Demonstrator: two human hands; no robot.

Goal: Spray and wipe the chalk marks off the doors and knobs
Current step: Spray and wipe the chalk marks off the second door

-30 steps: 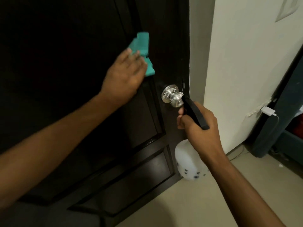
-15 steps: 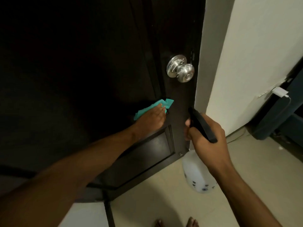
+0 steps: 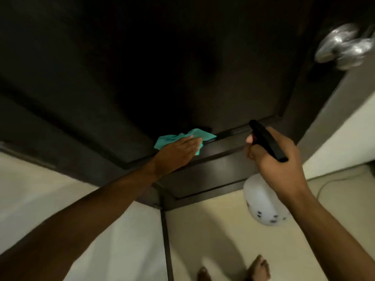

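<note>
Dark brown panelled door (image 3: 125, 74) filling the far and left of the scene; teal cloth (image 3: 165, 139) pressed flat against it low down, on the moulding between two panels; left hand (image 3: 176, 153) laid over the cloth with fingers straight and together, palm bearing on the fabric, cloth edges showing beyond the fingertips and to the left. To the right and slightly nearer, right hand (image 3: 278, 159) clenched around the black trigger head of a spray bottle (image 3: 261, 201); nozzle aimed toward the door, white round body hanging below the fist, apart from the cloth. Silver knob (image 3: 345, 47) far right and high on the door, blurred; chalk marks not discernible on door or knob. Pale tiled floor (image 3: 203, 230) near; bare toes (image 3: 259, 268) at the near edge.
</note>
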